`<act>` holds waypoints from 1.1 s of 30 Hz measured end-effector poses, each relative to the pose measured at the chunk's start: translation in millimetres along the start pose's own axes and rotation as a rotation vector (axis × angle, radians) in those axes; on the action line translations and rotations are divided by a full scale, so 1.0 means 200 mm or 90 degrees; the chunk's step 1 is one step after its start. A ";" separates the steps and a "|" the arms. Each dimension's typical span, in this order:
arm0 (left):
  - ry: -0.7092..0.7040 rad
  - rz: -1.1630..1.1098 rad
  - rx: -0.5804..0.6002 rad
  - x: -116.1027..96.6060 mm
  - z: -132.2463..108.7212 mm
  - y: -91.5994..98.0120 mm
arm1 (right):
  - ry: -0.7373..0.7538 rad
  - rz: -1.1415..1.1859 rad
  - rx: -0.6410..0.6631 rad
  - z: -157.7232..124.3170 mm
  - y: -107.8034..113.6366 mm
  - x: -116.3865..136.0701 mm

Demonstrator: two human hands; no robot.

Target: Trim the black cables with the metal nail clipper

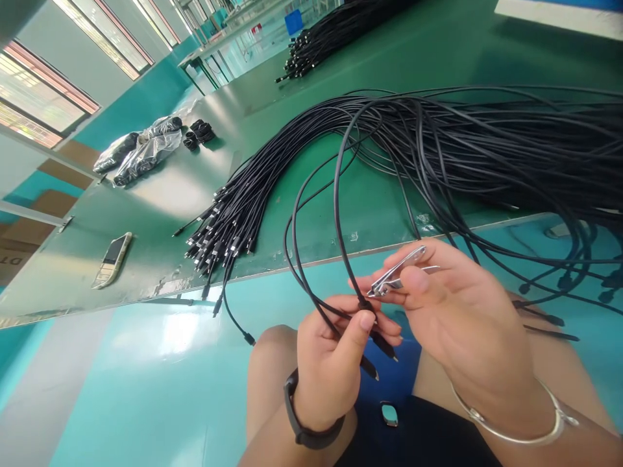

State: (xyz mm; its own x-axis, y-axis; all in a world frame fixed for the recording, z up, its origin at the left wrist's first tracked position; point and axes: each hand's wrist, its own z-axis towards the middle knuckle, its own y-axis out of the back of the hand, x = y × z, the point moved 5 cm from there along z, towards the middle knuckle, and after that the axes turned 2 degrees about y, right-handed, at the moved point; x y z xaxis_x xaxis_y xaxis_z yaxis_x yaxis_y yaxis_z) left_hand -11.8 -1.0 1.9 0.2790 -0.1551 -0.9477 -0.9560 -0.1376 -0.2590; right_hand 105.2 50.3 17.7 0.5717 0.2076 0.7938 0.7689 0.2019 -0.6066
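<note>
In front of my lap, my left hand [335, 363] pinches black cables [339, 214] close to their plug ends, thumb on top. Two black connectors [384, 345] with metal tips poke out below its fingers. My right hand [467, 318] grips silver nail clippers [400, 269] between thumb and fingers. The jaws of the clippers touch or nearly touch the cable beside its thick collar [364, 303]; the exact contact is too small to make out. From my left hand the cables loop upward to a large bundle of black cables [292, 149] on the green table.
The green table [160, 253] has its near edge just beyond my hands. On it lie a phone-like device [113, 259], plastic-wrapped black bundles [146, 152], small black coils [199, 133] and another cable bundle [311, 55]. Loose cable ends [540, 314] hang over the edge at right.
</note>
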 end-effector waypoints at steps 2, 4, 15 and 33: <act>0.002 0.004 -0.010 0.00 0.00 0.00 | 0.005 -0.006 -0.008 -0.01 0.00 -0.01; -0.008 0.003 -0.019 0.00 0.00 0.00 | 0.011 -0.013 -0.010 -0.01 0.00 -0.01; -0.003 -0.012 -0.009 -0.02 0.02 -0.01 | 0.086 -0.198 -0.077 0.04 0.02 0.02; 0.026 -0.016 -0.001 -0.01 0.04 0.02 | 0.009 -0.093 -0.035 0.04 0.04 -0.03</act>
State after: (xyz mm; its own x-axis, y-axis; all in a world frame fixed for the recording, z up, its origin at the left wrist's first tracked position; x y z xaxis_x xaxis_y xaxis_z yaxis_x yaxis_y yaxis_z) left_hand -16.4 7.7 2.0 0.3064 -0.1913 -0.9325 -0.9486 -0.1432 -0.2823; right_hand 105.4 58.4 7.7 0.4565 0.1667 0.8740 0.8585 0.1756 -0.4819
